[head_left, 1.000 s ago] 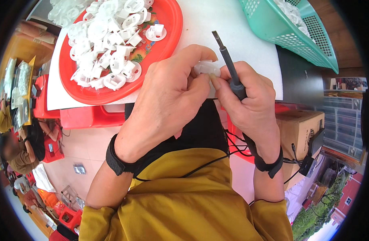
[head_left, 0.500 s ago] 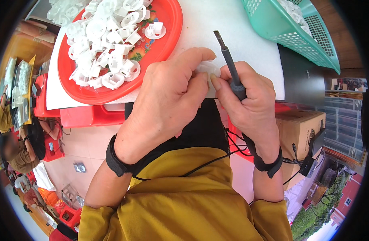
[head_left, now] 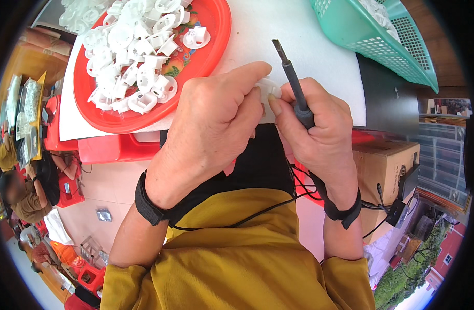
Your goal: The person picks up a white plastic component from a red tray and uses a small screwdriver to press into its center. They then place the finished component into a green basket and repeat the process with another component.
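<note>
Between my two hands, over the near edge of the white-covered table point(head_left: 247, 46), is a small white plastic part point(head_left: 268, 89). My left hand point(head_left: 216, 116) pinches it from the left, its fingers curled and partly hiding it. My right hand point(head_left: 322, 124) grips a flat-bladed screwdriver point(head_left: 293, 77) in the palm, blade pointing up and away. The right thumb and forefinger also touch the part's right side. Left of my hands stands a red oval tray point(head_left: 219, 54) heaped with white plastic parts point(head_left: 138, 57), round discs with square housings.
At the far right is a green perforated basket point(head_left: 386, 59) with pale pieces inside. A cardboard box point(head_left: 376, 160) stands below the table's right side, near black cables point(head_left: 309, 191). Red stools point(head_left: 118, 149) are under the table edge. Other people point(head_left: 27, 196) sit at the far left.
Both hands have shifted very slightly left with the white part and the screwdriver. The grip stays nearly the same, and the part shows a little more between the fingers.
</note>
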